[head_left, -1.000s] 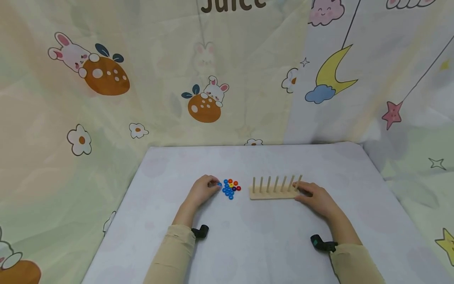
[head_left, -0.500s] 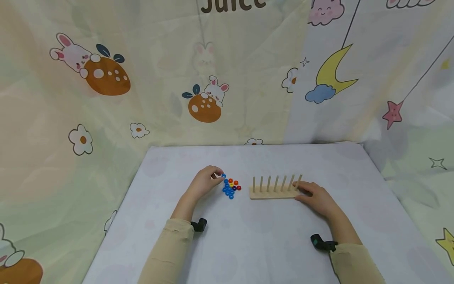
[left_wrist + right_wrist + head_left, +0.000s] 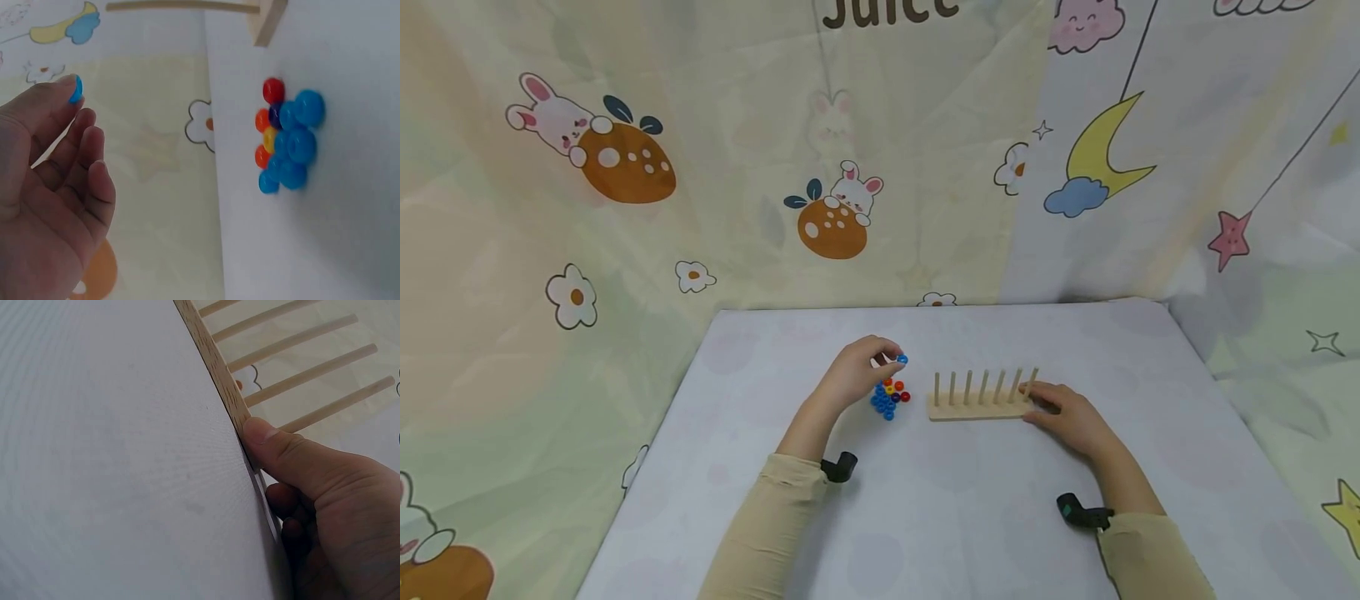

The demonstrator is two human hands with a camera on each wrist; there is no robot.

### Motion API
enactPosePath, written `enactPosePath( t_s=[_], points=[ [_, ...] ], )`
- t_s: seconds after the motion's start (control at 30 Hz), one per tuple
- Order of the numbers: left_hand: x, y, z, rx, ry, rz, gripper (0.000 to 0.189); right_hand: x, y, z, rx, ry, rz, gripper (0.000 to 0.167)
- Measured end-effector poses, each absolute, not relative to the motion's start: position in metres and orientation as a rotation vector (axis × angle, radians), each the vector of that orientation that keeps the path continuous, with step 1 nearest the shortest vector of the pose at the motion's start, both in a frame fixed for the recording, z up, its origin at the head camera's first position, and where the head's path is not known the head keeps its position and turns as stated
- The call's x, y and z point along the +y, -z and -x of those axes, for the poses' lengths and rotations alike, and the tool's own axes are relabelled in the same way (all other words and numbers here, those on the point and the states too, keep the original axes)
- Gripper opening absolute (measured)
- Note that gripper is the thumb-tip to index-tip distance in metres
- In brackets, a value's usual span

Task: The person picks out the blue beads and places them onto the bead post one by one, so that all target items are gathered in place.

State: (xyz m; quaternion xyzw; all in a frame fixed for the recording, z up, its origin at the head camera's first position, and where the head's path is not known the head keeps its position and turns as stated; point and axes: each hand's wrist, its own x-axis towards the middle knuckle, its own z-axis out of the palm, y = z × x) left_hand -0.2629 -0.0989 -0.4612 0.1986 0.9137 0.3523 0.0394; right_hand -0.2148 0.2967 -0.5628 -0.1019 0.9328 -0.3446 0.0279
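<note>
A blue bead (image 3: 76, 90) is pinched between the thumb and a finger of my left hand (image 3: 867, 367), raised above the table. Below that hand lies a cluster of glossy beads (image 3: 883, 402), mostly blue with a few red, orange, yellow and dark ones. To their right stands a pale wooden peg board (image 3: 977, 412) with several upright pegs in a row. My right hand (image 3: 1070, 419) grips the board's right end, its thumb at the front edge in the right wrist view and the other fingers partly hidden behind the end.
A white cloth covers the table (image 3: 940, 508). Behind it hangs a printed curtain (image 3: 737, 208) with rabbits, flowers and a moon. Each wrist wears a small black camera (image 3: 840, 467).
My left hand has lifted a blue bead from the left side of the cluster and carried it up and right, over the beads. The right hand and peg board have stayed put.
</note>
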Motion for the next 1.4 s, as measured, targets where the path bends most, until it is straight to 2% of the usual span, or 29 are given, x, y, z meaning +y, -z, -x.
enactPosePath(
  t_s=[0.6,0.87,1.4],
  points=[
    [-0.057,0.468,0.253,2.704,-1.127,-0.736,0.022,0.297,0.562,0.213,2.882,1.077,0.33,0.057],
    [-0.052,0.473,0.25,2.675,-1.158,-0.703,0.024,0.295,0.562,0.215,2.879,1.086,0.325,0.058],
    [-0.049,0.517,0.242,2.651,-1.298,-0.529,0.027,0.291,0.562,0.213,2.916,1.072,0.341,0.053]
  ],
)
